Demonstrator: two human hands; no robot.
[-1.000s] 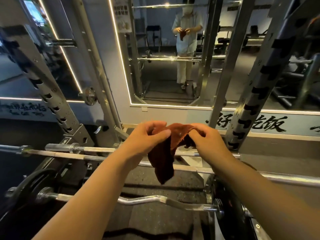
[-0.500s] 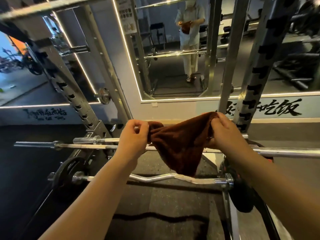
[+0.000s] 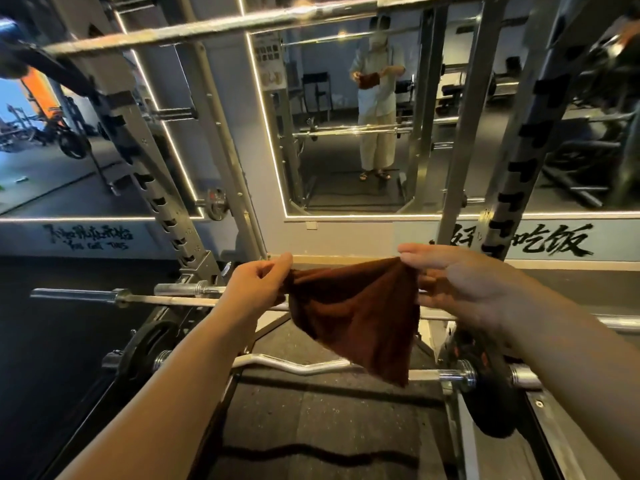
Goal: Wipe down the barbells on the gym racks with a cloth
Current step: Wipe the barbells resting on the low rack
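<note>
The cloth (image 3: 356,313), dark brown and soft like a towel, hangs in the middle of the frame, spread between the two hands, and it touches no bar yet. The left hand (image 3: 258,291) pinches its upper left corner with curled fingers and thumb. The right hand (image 3: 460,282) holds the upper right corner with rather straight fingers. I judge this also a pinch, though the thumb is partly behind the cloth's edge. The cloth looks light and limp, so I think it will wrap easily around a bar if it is gathered in one palm. The straight barbell (image 3: 162,300), just behind the hands, seems heavy, stiff and smooth steel, so a firm closed grip with the cloth around the shaft should suit it. Its middle is hidden by cloth and hands. The curl bar (image 3: 298,365) below is partly covered by the hanging corner, and the upper barbell (image 3: 207,29) at the top is blurred. I cannot tell whether any bar is dirty.
</note>
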